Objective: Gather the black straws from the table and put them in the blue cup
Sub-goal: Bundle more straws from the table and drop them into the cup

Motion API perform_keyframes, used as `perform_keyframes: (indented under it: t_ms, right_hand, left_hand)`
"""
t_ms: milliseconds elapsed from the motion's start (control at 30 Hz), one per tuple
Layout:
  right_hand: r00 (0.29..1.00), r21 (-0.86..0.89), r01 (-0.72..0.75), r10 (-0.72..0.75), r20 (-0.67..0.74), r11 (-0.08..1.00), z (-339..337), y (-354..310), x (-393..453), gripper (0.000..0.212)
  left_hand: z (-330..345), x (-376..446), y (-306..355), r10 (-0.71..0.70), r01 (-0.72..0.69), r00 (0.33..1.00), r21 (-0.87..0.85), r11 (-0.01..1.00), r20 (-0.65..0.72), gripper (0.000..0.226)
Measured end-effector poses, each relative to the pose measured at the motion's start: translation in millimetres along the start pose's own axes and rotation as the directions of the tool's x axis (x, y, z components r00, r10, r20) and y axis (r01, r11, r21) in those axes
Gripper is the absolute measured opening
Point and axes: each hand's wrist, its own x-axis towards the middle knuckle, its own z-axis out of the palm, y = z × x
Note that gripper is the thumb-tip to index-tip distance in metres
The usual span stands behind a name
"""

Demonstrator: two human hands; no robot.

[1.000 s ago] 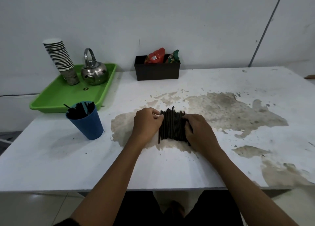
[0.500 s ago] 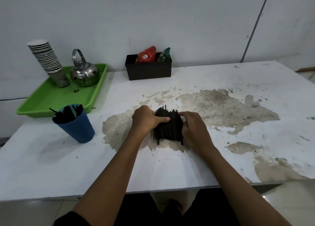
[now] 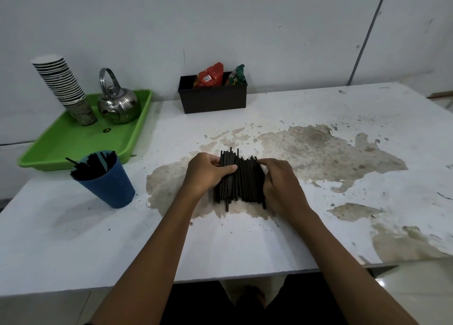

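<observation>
White table (image 3: 269,246): blue cup (image 3: 107,187) holds black straws (image 3: 94,164); hands squeeze pile (image 3: 241,180).

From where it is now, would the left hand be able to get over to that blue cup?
Probably yes. The left hand grips the bundle of black plastic straws, and only bare white tabletop lies between it and the blue plastic cup to its left.

At mid-frame the black straws (image 3: 241,180) look like matt plastic. The white surface (image 3: 220,246) is smooth, its coating worn off in rough brownish patches. At left, the blue cup (image 3: 107,184) is matt plastic, the green tray (image 3: 73,141) glossy plastic, the kettle (image 3: 119,103) polished metal, and the stacked cups (image 3: 63,82) paper.
</observation>
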Motion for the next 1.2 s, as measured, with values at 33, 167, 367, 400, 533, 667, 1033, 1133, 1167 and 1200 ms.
perform_keyframes:
  t_ms: [33,167,367,400,533,667,1033,1133,1167,1200]
  right_hand:
    - [1.0,-0.006,-0.003,0.003,0.001,1.0,-0.4,-0.1,0.4,0.042]
    - [1.0,-0.032,0.004,-0.003,0.023,0.999,1.0,-4.8,3.7,0.044]
    - [0.999,0.02,0.05,-0.05,0.012,0.999,8.9,-22.7,26.7,0.045]
    - [0.999,0.057,0.041,-0.042,0.015,0.998,10.0,-26.6,33.1,0.046]
    - [0.999,0.192,0.005,-0.015,0.05,0.981,15.0,-43.1,59.7,0.048]
    - [0.998,0.307,0.01,-0.028,0.056,0.952,22.4,-63.9,82.4,0.049]
    - [0.986,0.394,0.167,-0.153,-0.065,0.904,55.5,-102.7,136.5,0.061]
    - [0.977,0.346,0.213,-0.203,-0.065,0.914,66.6,-100.9,144.0,0.071]
    - [0.976,0.342,0.216,-0.208,-0.06,0.914,69.1,-100.6,146.1,0.073]
    - [0.976,0.336,0.219,-0.212,-0.056,0.916,71.0,-100.5,147.7,0.075]
  left_hand:
    - [-0.8,1.5,-3.2,0.004,-0.004,1.0,-0.01,1.0,0.013,0.035]
    - [-5.2,6.9,-10.9,0.025,-0.016,0.997,-0.132,0.991,0.07,0.019]
    - [-9.4,20.5,-10.7,0.02,0.013,0.996,-0.362,0.932,0.087,0.014]
    - [-11.3,24.5,-9.5,0.006,0.025,0.997,-0.396,0.918,0.077,0.016]
    - [-25.0,44.6,-6.2,0.062,-0.088,0.995,-0.446,0.891,-0.073,0.021]
    - [-44.3,62.2,-3.3,0.149,-0.281,0.947,-0.509,0.813,-0.285,0.02]
    - [-33.0,77.4,-31.8,0.226,-0.388,0.899,-0.444,0.808,-0.374,0.022]
    - [-30.2,79.8,-35.8,0.216,-0.366,0.908,-0.43,0.825,-0.359,0.024]
    - [-29.0,81.1,-36.8,0.209,-0.359,0.912,-0.435,0.826,-0.354,0.025]
    - [-28.1,81.9,-37.5,0.208,-0.355,0.913,-0.435,0.828,-0.35,0.025]
